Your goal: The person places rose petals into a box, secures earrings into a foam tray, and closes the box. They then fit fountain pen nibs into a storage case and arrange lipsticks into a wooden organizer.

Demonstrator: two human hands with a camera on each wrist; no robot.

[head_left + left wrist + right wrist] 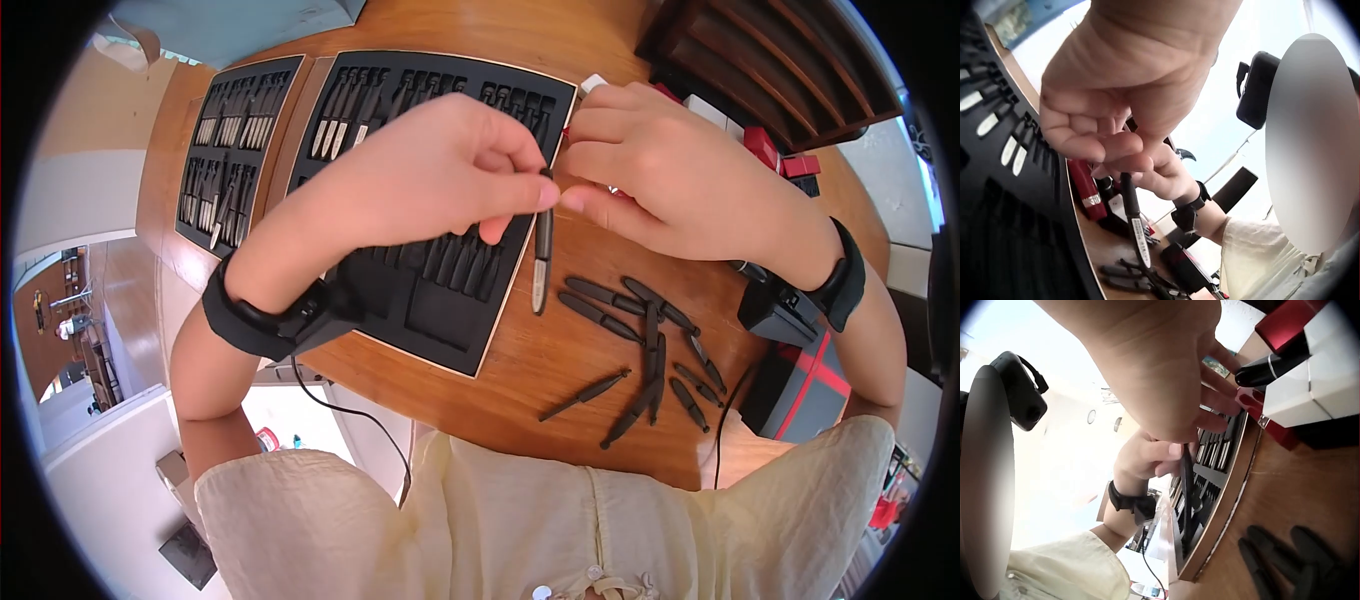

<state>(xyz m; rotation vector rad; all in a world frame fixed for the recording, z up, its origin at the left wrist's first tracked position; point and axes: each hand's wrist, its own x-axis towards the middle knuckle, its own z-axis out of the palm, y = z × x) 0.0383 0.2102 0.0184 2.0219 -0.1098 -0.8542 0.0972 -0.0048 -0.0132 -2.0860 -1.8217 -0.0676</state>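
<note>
My left hand (450, 170) pinches a slim black pen-like stick (543, 255) near its upper end, between thumb and fingertips. The stick hangs down, and a pale printed label shows on its lower half in the left wrist view. Beside it is my right hand (660, 165), its thumb tip close to the left thumb at the stick's top. Its other fingers extend loosely in the right wrist view, with nothing seen in their grasp. Under the left forearm lies a black slotted tray (435, 315) holding many similar sticks. Several loose black sticks (603, 293) lie on the wooden table.
A second filled tray (236, 150) lies further left. A dark wooden rack (780, 60) and red boxes (762, 150) stand at the back right. White boxes (1310, 387) sit near the right hand. A grey-and-red box (805, 390) is by the right elbow.
</note>
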